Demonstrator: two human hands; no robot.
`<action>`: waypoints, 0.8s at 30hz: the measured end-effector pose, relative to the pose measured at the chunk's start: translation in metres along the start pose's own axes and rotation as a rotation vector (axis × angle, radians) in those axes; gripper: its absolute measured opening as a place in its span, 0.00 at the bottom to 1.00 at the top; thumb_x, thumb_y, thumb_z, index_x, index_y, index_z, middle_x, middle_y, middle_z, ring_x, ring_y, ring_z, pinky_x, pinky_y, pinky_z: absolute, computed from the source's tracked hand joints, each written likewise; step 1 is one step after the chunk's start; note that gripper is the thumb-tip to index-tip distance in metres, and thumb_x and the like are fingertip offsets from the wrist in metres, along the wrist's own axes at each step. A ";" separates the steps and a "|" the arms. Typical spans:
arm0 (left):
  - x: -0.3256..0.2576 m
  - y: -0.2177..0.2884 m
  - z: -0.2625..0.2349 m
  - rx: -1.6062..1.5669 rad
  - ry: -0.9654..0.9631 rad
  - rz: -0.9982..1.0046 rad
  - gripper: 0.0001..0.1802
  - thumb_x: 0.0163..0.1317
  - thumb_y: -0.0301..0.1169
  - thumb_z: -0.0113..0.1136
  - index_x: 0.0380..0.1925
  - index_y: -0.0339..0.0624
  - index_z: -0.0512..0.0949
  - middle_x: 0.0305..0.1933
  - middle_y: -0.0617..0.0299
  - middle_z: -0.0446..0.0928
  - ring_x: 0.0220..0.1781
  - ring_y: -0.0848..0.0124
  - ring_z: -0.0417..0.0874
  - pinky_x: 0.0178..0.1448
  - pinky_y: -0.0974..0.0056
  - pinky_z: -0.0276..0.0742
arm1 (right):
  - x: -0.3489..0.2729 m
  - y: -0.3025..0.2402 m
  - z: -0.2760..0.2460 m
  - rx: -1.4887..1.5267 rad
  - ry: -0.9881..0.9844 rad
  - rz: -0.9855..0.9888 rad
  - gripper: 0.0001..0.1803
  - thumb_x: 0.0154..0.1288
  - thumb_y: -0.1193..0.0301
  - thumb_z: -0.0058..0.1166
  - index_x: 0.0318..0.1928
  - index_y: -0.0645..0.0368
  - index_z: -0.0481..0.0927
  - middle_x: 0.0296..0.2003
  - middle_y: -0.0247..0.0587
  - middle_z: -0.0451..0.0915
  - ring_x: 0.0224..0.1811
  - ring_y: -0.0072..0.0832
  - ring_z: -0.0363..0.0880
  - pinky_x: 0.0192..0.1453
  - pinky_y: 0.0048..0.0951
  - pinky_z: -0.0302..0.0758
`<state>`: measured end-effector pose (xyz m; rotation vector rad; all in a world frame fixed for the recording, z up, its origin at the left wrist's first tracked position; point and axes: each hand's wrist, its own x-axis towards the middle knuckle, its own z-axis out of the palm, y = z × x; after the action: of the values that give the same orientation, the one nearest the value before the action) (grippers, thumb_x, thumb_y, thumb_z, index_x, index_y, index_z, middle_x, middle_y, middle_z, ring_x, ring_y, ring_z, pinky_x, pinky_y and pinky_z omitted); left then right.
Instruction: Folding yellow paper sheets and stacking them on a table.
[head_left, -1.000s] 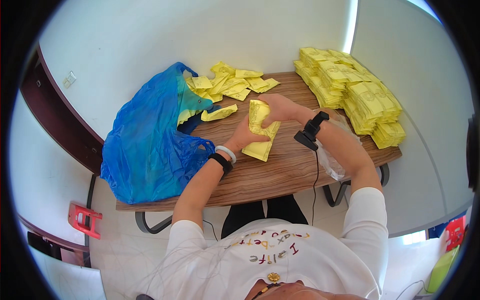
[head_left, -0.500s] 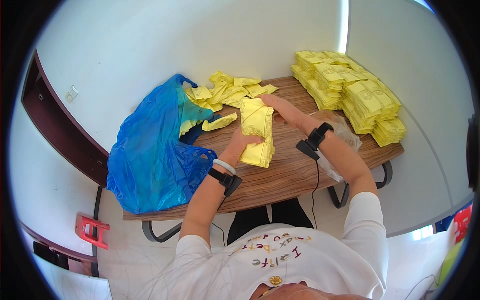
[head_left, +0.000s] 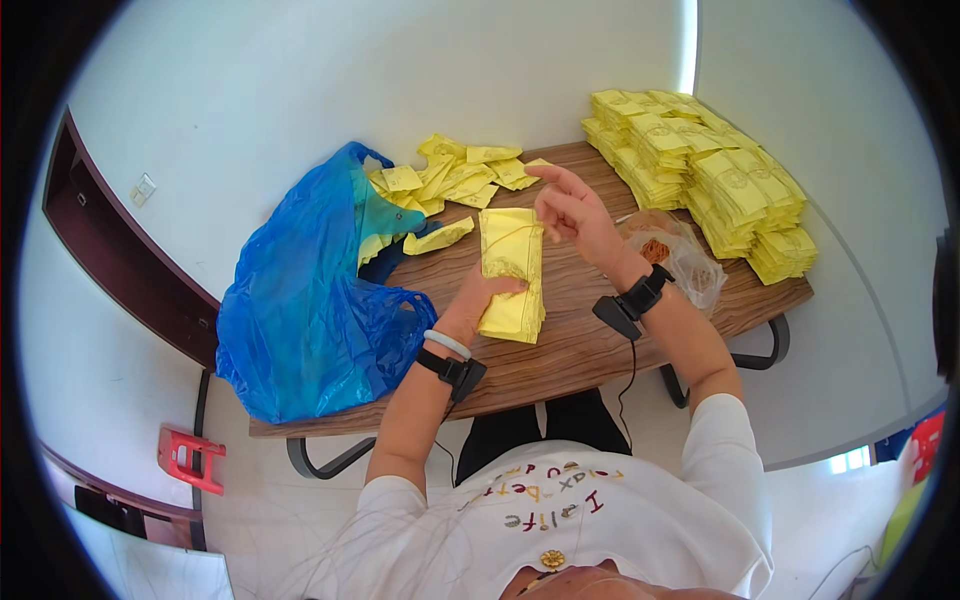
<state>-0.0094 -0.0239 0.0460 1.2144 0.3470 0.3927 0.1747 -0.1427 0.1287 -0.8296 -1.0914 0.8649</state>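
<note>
My left hand grips a stack of yellow packets from its left side, thumb lying across the front. The stack is held above the table, its long side pointing away from me. A thin rubber band crosses the upper part of the stack at a slant and runs toward my right hand. That hand is at the stack's upper right corner, index finger stretched out and the other fingers bent around the band. Part of the band is hidden by the fingers.
A blue plastic bag with yellow packets at its mouth covers the table's left side. Loose packets lie at the back. Stacked bundles fill the right rear. A clear bag of orange rubber bands lies beside my right wrist.
My right hand has shifted right and turned, its index finger lifting off the stack's top edge. The clear bag's rubber bands have come into sight. My left hand keeps its grip.
</note>
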 end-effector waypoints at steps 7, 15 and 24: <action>0.001 0.006 -0.001 -0.223 -0.001 -0.004 0.29 0.57 0.25 0.67 0.60 0.34 0.73 0.51 0.53 0.82 0.49 0.61 0.87 0.52 0.59 0.86 | -0.037 0.015 0.024 -0.809 -0.200 -0.400 0.16 0.70 0.73 0.56 0.57 0.62 0.77 0.35 0.31 0.78 0.28 0.17 0.74 0.34 0.17 0.69; -0.012 -0.003 -0.010 -0.367 -0.123 -0.109 0.31 0.60 0.27 0.65 0.64 0.34 0.70 0.55 0.51 0.82 0.52 0.59 0.87 0.56 0.56 0.86 | -0.043 0.023 0.011 -0.743 0.176 -0.248 0.11 0.73 0.69 0.58 0.50 0.61 0.77 0.40 0.29 0.79 0.38 0.16 0.77 0.41 0.21 0.74; 0.004 -0.017 -0.012 -0.113 -0.021 0.135 0.39 0.52 0.25 0.75 0.65 0.38 0.68 0.57 0.53 0.80 0.58 0.62 0.83 0.62 0.57 0.81 | -0.039 0.062 0.017 -0.289 0.227 0.111 0.28 0.83 0.53 0.39 0.73 0.57 0.64 0.63 0.36 0.74 0.66 0.23 0.71 0.67 0.30 0.70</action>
<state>-0.0095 -0.0165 0.0261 1.1340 0.2225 0.5096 0.1388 -0.1488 0.0626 -1.2082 -0.9881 0.6924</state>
